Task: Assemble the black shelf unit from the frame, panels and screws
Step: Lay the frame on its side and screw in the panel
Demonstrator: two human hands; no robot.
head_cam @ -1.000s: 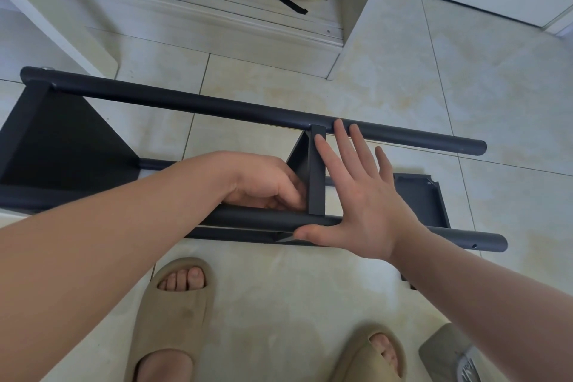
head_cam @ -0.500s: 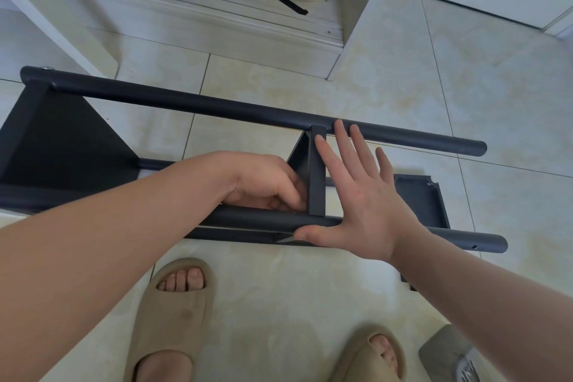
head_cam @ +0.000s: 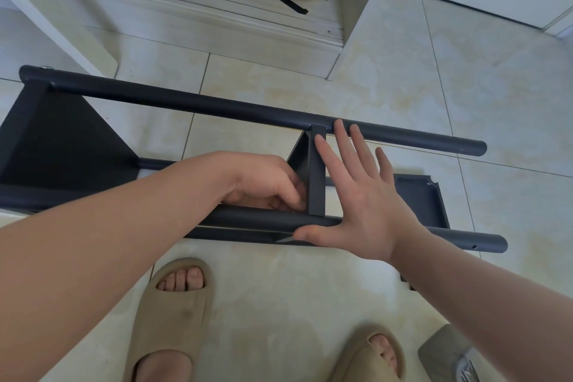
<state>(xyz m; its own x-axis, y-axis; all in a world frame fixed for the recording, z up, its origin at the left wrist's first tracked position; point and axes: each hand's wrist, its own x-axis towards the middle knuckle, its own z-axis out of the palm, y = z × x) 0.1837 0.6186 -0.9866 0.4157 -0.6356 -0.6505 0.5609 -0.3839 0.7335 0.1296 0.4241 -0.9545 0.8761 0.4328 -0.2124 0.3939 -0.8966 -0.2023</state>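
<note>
Black shelf frame (head_cam: 217, 105) is laid on its side on the tiled floor (head_cam: 465, 87), with an end panel (head_cam: 62, 139) fitted at the left. A middle panel (head_cam: 317, 177) is stood edge-on between the far tube (head_cam: 403, 138) and the near tube (head_cam: 465, 239). The right hand (head_cam: 362, 211) is pressed flat against the panel's right face with fingers straight and spread and the thumb laid along the near tube; nothing is held. The left hand (head_cam: 263, 183) is curled in at the corner where the panel meets the near tube. Its grip is hidden by its own knuckles, so whether a screw is pinched cannot be told. A spare panel (head_cam: 431, 198) is seen on the floor beyond the frame, to the right.

Step judged: middle panel being fixed to the near tube.

Risks:
- The panel could be tipped off square if the flat hand is eased, and the holes would be missed.
- A small screw could be dropped through the frame.
- A thread could be crossed, since the joint is worked half blind.
</note>
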